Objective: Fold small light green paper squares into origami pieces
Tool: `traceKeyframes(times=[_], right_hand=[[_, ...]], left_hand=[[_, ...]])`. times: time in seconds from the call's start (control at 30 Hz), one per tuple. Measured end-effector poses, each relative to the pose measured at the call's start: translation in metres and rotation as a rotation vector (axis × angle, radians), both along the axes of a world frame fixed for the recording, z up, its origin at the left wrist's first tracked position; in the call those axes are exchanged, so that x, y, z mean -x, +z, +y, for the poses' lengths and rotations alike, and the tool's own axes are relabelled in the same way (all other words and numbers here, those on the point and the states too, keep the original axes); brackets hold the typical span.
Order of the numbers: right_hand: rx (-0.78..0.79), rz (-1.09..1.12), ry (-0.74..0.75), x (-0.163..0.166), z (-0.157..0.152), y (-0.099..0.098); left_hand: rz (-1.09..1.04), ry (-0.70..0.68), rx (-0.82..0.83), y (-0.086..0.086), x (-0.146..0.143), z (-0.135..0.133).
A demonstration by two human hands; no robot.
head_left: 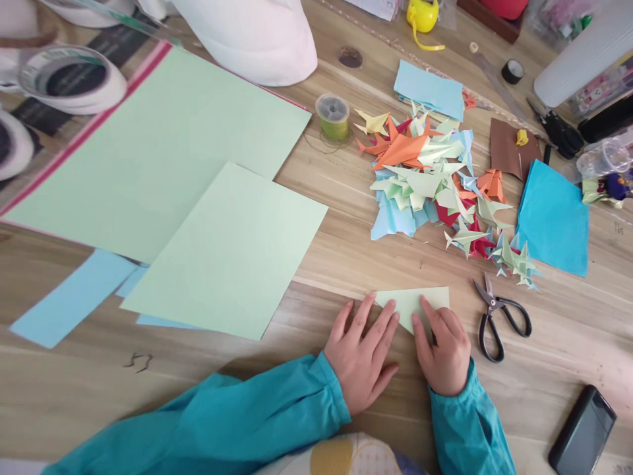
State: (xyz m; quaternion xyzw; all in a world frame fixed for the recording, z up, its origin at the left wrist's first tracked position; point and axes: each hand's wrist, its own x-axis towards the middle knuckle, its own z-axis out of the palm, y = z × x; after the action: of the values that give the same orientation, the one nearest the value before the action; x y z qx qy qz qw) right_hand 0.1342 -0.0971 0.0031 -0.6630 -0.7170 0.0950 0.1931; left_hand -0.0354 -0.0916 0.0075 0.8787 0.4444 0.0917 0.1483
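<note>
tabletop scene, head view: the left hand lies flat and palm down, fingers spread, fingertips on the left edge of a small folded green piece. it clasps nothing and seems only to weigh the paper down so it cannot slide. the right hand is half curled, with its forefinger stretched onto the right part of the same piece. it grips nothing, and the pressing fingertip looks placed to flatten a fold. the piece lies on the wooden table close to the near edge, right in front of the person, between the two hands. both teal sleeves rest on the wood, which likely steadies the wrists.

black scissors lie shut just beside the right hand, within easy reach. beyond them a heap of folded paper birds in green, orange, red and blue sits well apart from the hands, out of the way of the flat paper. a blue square lies to the right of the heap. a near green sheet overlaps a larger green sheet to the left, with a blue strip partly under them. a thread spool stands farther back, and a dark phone lies at the lower right.
</note>
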Motion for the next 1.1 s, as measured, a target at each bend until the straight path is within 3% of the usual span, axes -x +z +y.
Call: traceKeyframes(times=[1.1], right_hand=[[-0.022,-0.022,0.014,-0.0001,-0.0004,-0.0010]], left_hand=[[0.033,0.005,-0.034,-0.0003,0.0002,0.0010]])
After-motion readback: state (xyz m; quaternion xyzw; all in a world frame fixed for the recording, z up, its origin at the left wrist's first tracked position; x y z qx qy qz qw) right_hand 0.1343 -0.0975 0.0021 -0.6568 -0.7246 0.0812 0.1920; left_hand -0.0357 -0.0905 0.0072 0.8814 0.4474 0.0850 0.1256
